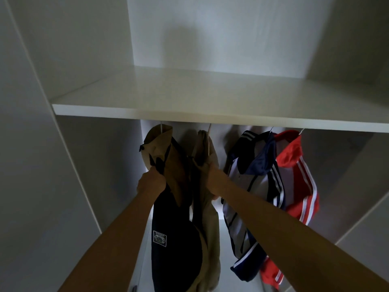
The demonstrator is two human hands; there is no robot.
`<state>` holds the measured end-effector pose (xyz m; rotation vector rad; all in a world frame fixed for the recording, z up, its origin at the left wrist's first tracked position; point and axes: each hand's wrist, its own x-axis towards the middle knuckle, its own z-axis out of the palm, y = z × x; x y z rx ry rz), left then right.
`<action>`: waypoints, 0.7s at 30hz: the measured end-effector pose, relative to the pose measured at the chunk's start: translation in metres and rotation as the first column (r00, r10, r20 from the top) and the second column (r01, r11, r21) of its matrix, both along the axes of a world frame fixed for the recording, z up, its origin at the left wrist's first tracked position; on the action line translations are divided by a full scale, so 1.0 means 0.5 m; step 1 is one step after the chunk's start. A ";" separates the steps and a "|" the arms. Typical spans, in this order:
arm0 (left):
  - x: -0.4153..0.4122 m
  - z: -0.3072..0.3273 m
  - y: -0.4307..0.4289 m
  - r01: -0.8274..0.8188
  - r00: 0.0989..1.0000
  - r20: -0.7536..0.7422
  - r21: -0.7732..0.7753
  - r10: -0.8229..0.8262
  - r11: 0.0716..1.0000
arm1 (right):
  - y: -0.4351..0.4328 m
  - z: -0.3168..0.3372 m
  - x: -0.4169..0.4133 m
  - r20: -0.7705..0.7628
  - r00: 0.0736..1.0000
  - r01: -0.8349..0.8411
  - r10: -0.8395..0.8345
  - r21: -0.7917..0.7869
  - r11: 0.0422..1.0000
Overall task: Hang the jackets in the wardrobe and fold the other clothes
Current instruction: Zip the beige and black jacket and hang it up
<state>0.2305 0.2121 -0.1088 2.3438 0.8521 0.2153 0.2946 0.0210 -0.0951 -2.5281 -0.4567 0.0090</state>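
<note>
Below the shelf point(210, 98) the tan-and-navy jacket point(174, 228) hangs left of two striped jackets point(254, 182), left hand point(151, 181) and right hand point(208, 178) each clenching fingers point(156, 171) on its front cloth, probably to tug it straight

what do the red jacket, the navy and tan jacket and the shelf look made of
Red jacket: smooth synthetic, likely polyester, going by the slight sheen on its folds. Navy and tan jacket: matte woven cloth, perhaps cotton or nylon; the dim light leaves it open. Shelf: white laminated board, judging by its flat satin face and square edge.
</note>
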 end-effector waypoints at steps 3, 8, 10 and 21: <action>-0.006 -0.006 -0.013 0.069 0.998 -0.015 0.073 -0.068 0.995 | -0.033 0.030 -0.006 0.010 0.998 -0.056 0.060 -0.199 0.978; -0.021 0.008 -0.043 0.051 0.996 -0.083 0.080 -0.044 0.995 | -0.166 0.036 0.033 0.284 0.934 0.306 -0.218 -0.319 0.897; -0.030 0.014 -0.073 0.085 0.992 -0.107 0.164 -0.068 0.983 | -0.228 0.035 0.049 0.207 0.923 0.376 -0.324 -0.311 0.873; 0.005 -0.008 -0.249 0.320 0.947 -0.041 0.032 -0.318 0.947 | -0.376 -0.047 0.099 -0.057 0.973 0.219 -0.222 -0.060 0.974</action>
